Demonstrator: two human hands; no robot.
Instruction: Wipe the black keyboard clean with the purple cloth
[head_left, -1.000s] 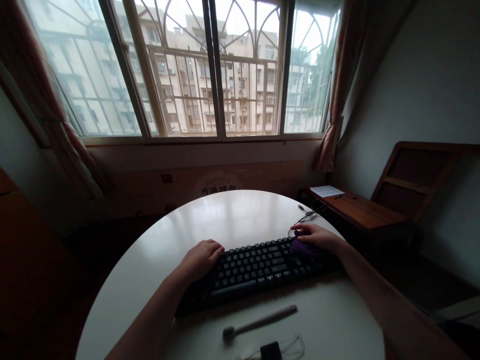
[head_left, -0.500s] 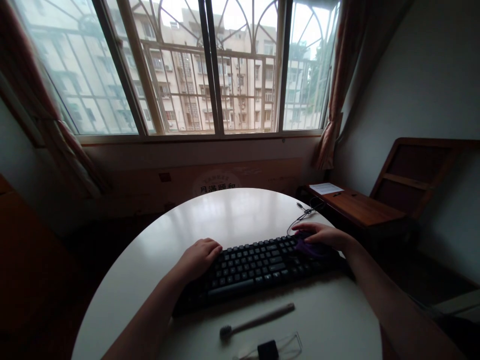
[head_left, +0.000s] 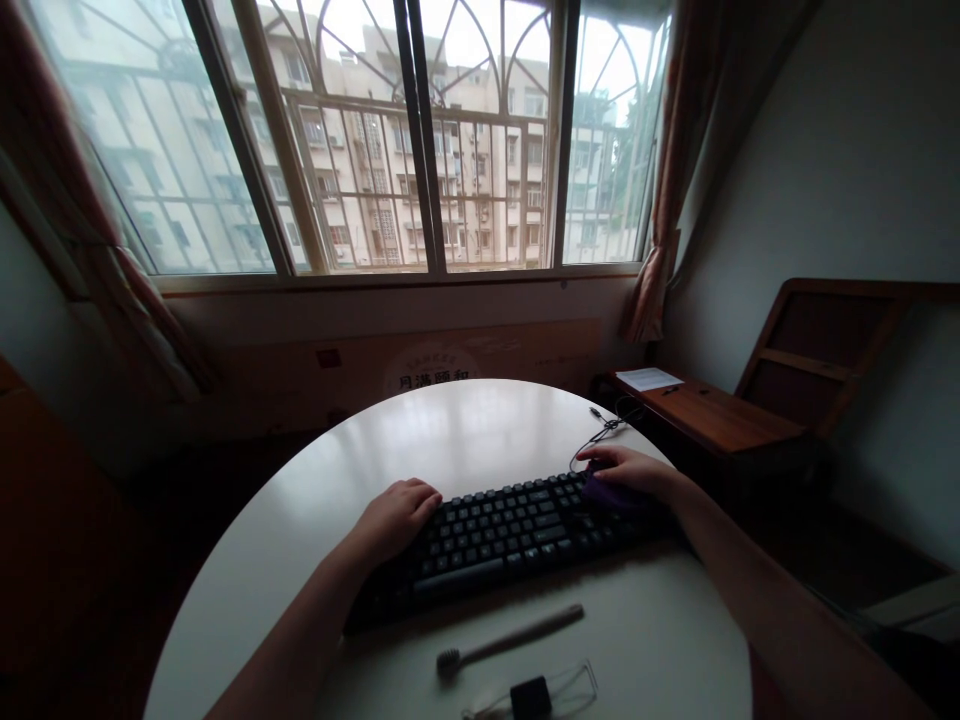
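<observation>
A black keyboard [head_left: 495,540] lies on a round white table, tilted slightly in my view. My left hand [head_left: 397,515] grips its left end, fingers curled together over the far corner. Over the right-hand keys, my right hand [head_left: 626,470] presses a purple cloth [head_left: 611,493] down, its index finger sticking out past the far edge. The cloth and hand hide much of the number keys. Nearer to me lies a toothbrush [head_left: 517,638] with grey bristles. Below it is a small black object with thin clear loops [head_left: 531,697], whose kind I cannot make out.
A coiled black cable [head_left: 611,425] rests by the far right edge of the white table [head_left: 300,510]. Beyond that edge stands a wooden bench [head_left: 720,415] with a sheet of paper [head_left: 646,379]. A barred window with curtains is ahead.
My right hand and the purple cloth have shifted slightly left over the keys. My left hand keeps its place on the keyboard. The whole view has moved a little.
</observation>
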